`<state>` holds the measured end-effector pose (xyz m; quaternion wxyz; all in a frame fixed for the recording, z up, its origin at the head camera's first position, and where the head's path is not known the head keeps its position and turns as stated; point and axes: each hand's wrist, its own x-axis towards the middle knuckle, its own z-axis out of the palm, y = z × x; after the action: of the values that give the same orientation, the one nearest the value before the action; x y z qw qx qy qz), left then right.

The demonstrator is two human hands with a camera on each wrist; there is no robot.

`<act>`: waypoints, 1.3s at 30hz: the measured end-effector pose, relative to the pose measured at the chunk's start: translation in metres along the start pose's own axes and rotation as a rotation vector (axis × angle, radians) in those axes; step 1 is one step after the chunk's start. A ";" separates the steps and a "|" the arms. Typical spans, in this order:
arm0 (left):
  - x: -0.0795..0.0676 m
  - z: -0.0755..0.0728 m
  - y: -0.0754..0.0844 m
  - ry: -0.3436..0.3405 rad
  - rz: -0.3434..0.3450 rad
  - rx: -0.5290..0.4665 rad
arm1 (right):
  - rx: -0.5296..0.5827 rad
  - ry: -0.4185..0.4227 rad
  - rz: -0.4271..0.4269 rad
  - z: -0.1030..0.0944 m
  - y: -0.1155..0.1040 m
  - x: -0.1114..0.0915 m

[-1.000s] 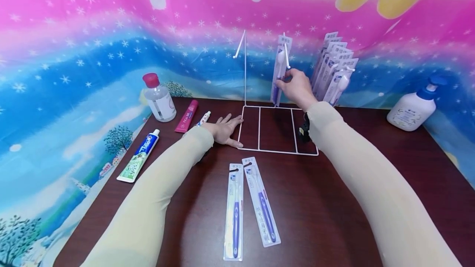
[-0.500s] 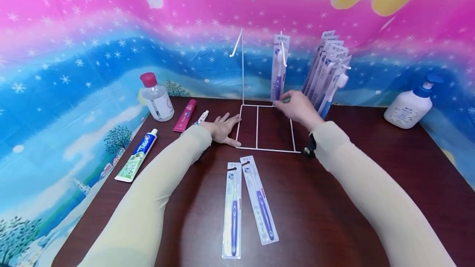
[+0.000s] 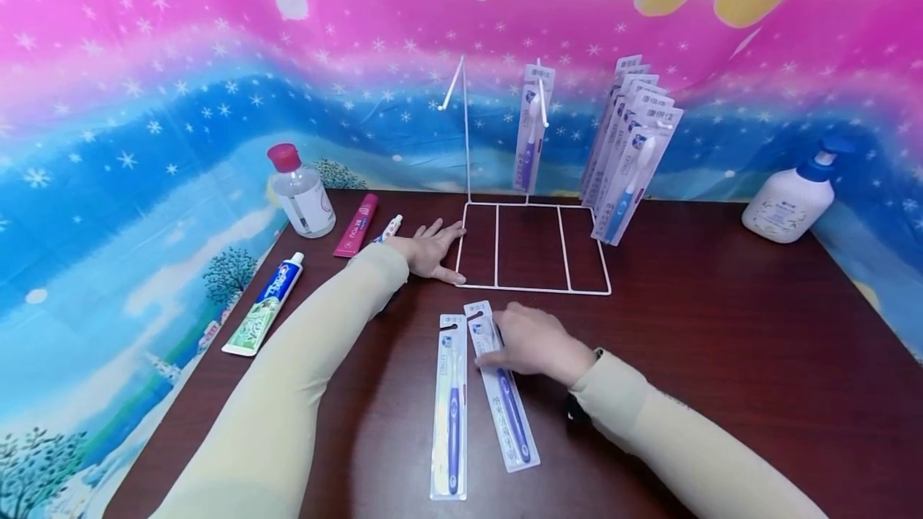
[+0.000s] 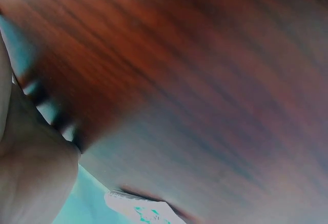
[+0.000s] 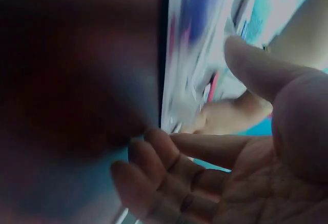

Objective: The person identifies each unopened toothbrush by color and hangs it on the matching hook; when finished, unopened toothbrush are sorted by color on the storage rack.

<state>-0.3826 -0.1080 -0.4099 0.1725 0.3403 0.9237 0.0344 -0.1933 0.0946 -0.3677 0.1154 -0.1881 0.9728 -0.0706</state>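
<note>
My left hand (image 3: 435, 253) lies spread on the table, its fingertips and thumb at the left side of a white wire rack (image 3: 534, 289). Over the upper half of a packaged purple toothbrush (image 3: 513, 423) reaches my right hand (image 3: 537, 343). Its thumb lies across the pack and its fingers are along the right edge; in the right wrist view the thumb (image 5: 251, 62) stands apart from the bent fingers (image 5: 146, 165), with the blurred pack close by. A second packaged purple toothbrush (image 3: 453, 431) lies just left of it. One more purple pack (image 3: 530, 130) hangs on the rack's middle hook.
Several toothbrush packs (image 3: 634, 175) hang on the right hook; the left hook (image 3: 451, 85) carries nothing. Left of the rack are a red-capped bottle (image 3: 303, 197), a pink tube (image 3: 356, 227), a small tube (image 3: 392, 228) and a toothpaste tube (image 3: 268, 303). A pump bottle (image 3: 793, 197) stands far right.
My right hand has left the purple pack on the middle hook and come down toward the front, onto the right pack on the table. My left hand stays by the rack.
</note>
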 end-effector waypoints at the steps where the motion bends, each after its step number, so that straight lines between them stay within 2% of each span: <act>1: 0.000 0.000 0.000 -0.001 0.000 0.001 | -0.024 -0.007 -0.002 0.003 -0.003 -0.004; 7: -0.001 -0.001 0.000 -0.003 0.005 0.005 | -0.058 0.008 -0.017 0.009 0.000 -0.015; 16: -0.002 -0.004 0.002 -0.006 0.005 0.003 | -0.053 0.021 -0.061 0.002 0.034 -0.022; 23: -0.001 -0.003 0.002 0.003 0.011 0.010 | 0.024 -0.003 -0.011 -0.003 0.055 -0.032; 25: -0.001 -0.001 0.002 0.001 0.012 0.009 | 0.039 0.026 -0.004 -0.005 0.059 -0.034; 29: -0.001 -0.001 0.001 -0.002 0.007 0.013 | 0.087 0.145 -0.058 -0.012 0.066 -0.034; 32: -0.001 -0.001 0.001 -0.006 -0.002 0.015 | 0.222 0.243 -0.069 -0.027 0.067 -0.033; 36: -0.001 -0.002 0.001 -0.002 -0.003 0.003 | 0.460 0.369 -0.034 -0.056 0.062 -0.032; 39: -0.001 -0.001 0.001 -0.002 -0.002 0.008 | 0.551 0.439 -0.033 -0.077 0.057 -0.031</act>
<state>-0.3818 -0.1077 -0.4084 0.1722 0.3403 0.9239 0.0305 -0.2052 0.1664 -0.2974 -0.0510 -0.1459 0.9156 -0.3711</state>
